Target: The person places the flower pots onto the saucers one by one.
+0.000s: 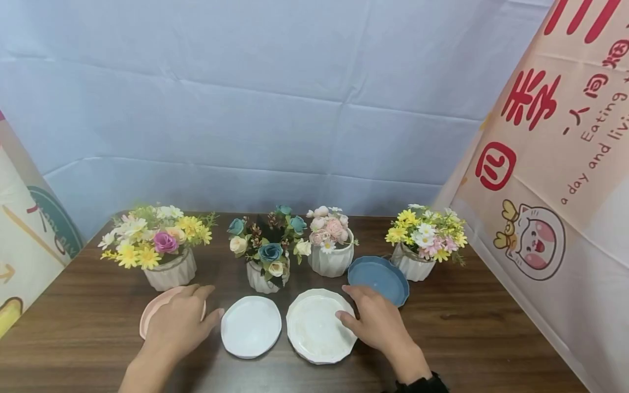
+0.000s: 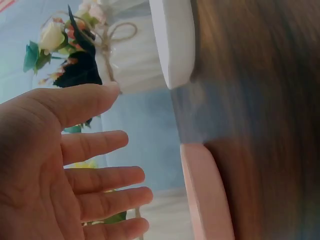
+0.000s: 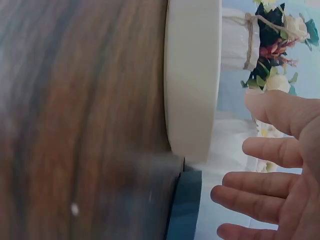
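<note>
My left hand (image 1: 181, 325) is held over the pink saucer (image 1: 152, 310) at the left, covering much of it. Its fingers are spread and fairly straight in the left wrist view, with nothing between them. To its right lies a white saucer (image 1: 251, 327). My right hand (image 1: 375, 322) hovers by the right rim of a larger cream saucer (image 1: 316, 327), thumb over that rim. Its fingers (image 3: 260, 190) are extended and hold nothing. Behind that hand sits a blue saucer (image 1: 378, 275), partly hidden by it.
Behind the saucers stand white pots of artificial flowers: a yellow and purple bunch (image 1: 157, 237), a blue and cream bunch (image 1: 269, 248), pink blooms (image 1: 330, 232) and a yellow, white and pink bunch (image 1: 427, 234). A pale cloth (image 1: 245, 109) hangs behind the wooden table (image 1: 472, 338).
</note>
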A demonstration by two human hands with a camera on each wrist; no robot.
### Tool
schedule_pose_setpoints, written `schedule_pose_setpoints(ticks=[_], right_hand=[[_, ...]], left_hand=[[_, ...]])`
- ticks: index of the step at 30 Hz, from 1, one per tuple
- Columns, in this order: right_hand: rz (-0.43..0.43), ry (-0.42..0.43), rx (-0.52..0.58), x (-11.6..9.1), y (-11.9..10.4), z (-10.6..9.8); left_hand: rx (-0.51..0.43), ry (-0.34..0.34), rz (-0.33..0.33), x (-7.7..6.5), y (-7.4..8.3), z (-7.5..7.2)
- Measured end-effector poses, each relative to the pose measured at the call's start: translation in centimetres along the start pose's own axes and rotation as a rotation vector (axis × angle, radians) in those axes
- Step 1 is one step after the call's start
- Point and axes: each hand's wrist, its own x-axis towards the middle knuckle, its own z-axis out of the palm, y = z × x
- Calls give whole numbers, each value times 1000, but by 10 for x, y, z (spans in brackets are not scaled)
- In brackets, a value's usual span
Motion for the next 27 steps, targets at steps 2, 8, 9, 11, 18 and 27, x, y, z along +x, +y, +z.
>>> schedule_pose_setpoints(ticks=[2, 8, 9, 11, 18, 27], right_hand=[[-5, -6, 15, 1, -3, 1], [-74, -14, 42, 4, -12, 7], [-89, -17, 43, 4, -14, 8], [-117, -19, 52, 7, -18, 10], [-169, -41, 70, 16, -34, 16], [-212, -48, 90, 21, -47, 23]], left_hand=[[15, 23, 1, -1, -3, -1], [-3, 78, -5, -4, -17, -6], [-18, 63, -20, -5, -19, -9], [-42, 7, -69, -6, -26, -13], [-51, -83, -153, -8, -51, -26], [-60, -154, -195, -7, -67, -28]])
